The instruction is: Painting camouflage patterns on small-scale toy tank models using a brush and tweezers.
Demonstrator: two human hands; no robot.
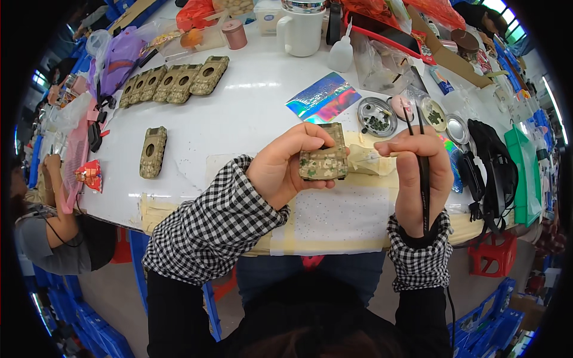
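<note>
My left hand (280,170) grips one camouflage case (324,156) at table centre; its lower half carries green stones, the top looks bare. My right hand (418,173) is closed on black tweezers (422,167). Finished cases: five in a row (176,80) at 11 o'clock, one single (153,151) at 9 o'clock.

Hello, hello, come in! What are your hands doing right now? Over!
Left hand grips camouflage case above white table. Right hand holds thin black tool upright. Nothing between them.
</note>
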